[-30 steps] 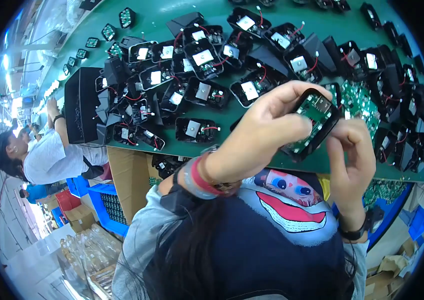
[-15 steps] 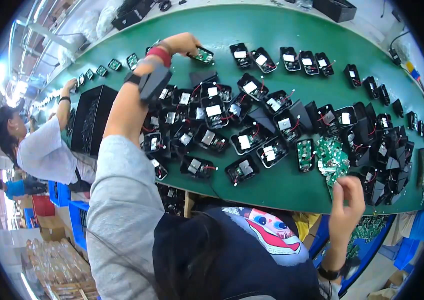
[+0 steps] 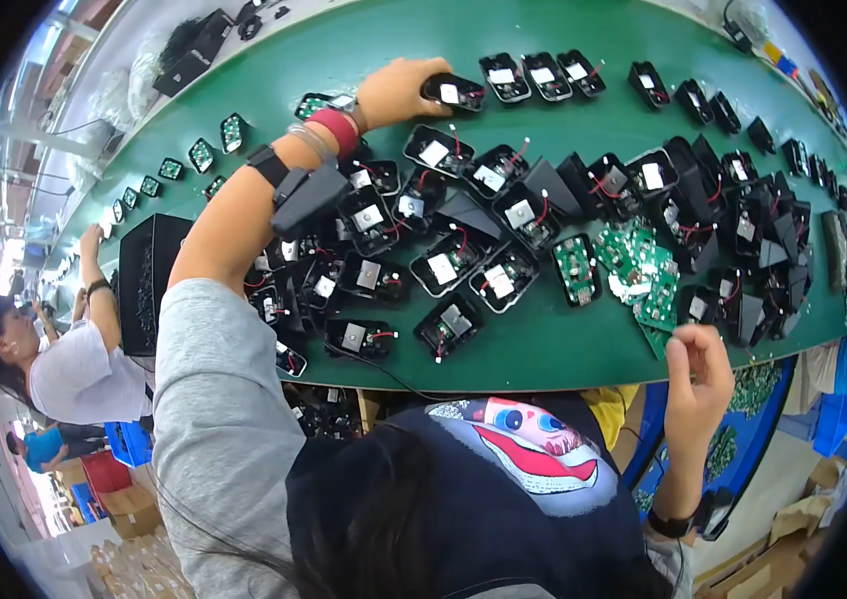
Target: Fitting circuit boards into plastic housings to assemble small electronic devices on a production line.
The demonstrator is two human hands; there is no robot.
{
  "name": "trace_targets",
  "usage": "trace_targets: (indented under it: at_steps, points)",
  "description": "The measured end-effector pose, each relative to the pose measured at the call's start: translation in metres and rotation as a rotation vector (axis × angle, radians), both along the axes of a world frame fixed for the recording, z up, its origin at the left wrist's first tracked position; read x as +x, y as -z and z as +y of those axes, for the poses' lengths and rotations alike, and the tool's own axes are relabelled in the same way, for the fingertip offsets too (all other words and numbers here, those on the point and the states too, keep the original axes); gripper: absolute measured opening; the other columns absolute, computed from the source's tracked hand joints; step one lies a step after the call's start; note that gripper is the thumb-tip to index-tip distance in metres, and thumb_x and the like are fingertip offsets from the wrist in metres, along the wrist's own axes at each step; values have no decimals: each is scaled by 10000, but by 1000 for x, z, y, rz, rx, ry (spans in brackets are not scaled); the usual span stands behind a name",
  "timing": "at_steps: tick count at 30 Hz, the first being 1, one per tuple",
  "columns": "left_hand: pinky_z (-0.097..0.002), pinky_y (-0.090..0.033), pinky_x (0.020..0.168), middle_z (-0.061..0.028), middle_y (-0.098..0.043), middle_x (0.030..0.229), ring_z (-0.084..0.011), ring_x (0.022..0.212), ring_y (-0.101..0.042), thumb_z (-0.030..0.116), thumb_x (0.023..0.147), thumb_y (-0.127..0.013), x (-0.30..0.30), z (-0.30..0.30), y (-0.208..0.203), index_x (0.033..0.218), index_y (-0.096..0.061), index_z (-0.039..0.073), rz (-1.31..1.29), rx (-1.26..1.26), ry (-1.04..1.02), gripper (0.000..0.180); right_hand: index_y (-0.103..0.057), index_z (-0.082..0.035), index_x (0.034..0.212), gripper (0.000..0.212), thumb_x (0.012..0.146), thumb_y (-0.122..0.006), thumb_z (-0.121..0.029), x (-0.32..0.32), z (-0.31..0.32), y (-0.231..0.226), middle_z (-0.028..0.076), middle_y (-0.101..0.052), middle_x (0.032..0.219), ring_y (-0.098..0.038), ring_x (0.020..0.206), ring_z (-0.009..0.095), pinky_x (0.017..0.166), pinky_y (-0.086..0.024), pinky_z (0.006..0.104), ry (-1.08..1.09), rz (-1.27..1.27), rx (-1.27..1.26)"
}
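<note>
At the far side of the green table, my left hand [image 3: 411, 92] grips the edge of a black plastic housing [image 3: 455, 93] that has a white-labelled block inside. Just left of my wrist lies a housing with a green circuit board [image 3: 313, 106]. My right hand [image 3: 700, 374] hovers by the near table edge with its fingers curled in and nothing visible in them. Close to its fingertips is a heap of green circuit boards [image 3: 640, 275]. Next to the heap sits another housing with a green board on top [image 3: 576, 270].
Several open black housings with wires [image 3: 443, 265] crowd the middle of the green table [image 3: 523, 354]. A row of housings [image 3: 545, 77] lines the far side. A black bin [image 3: 144, 285] stands at left beside a co-worker [image 3: 89, 359]. Blue trays of boards [image 3: 723, 449] are low at right.
My left hand has let go of the board-topped housing and moved right, onto a housing in the far row. My right hand keeps its curled pose. The view has shifted.
</note>
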State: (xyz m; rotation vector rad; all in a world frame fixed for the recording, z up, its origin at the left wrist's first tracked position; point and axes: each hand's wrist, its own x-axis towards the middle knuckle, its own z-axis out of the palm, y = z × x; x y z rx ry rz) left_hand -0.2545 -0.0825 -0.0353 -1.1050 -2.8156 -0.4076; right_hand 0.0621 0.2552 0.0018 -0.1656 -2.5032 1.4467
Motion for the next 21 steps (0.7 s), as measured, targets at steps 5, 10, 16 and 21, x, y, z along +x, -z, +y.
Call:
trace_targets:
  at_steps: [5,10,16,21]
  points:
    - [-362,-490,724,-149,-644,875,-299,779,-623,264,729,-739,13,-23,-23,1095,-542,69,-1,119,-119,459,-558,8,900,49,855,-555,27,-16,-10,-6,18,-533,838,-506,769,59,671,-409,190,-194,86,143]
    - [-285,-471,669,-92,-615,793,-161,698,-573,193,706,-762,100,-61,-102,1106,-541,51,-26,169,-333,479,-564,12,936,60,884,-536,-3,18,42,12,12,-542,868,-508,776,62,676,-406,181,19,-60,203]
    - [-290,-458,730,-88,-619,851,-149,776,-559,157,698,-765,186,-126,-82,1117,-528,34,-134,109,-589,496,-550,15,920,40,889,-530,-2,-6,24,14,3,-523,850,-500,762,72,666,-401,190,-136,-27,128]
    - [-376,-442,842,-139,-595,998,-326,929,-568,211,629,-790,204,-126,-57,999,-601,33,214,61,-519,452,-558,22,881,71,817,-569,50,-37,-24,-12,75,-556,808,-534,695,142,622,-432,236,-415,173,287]
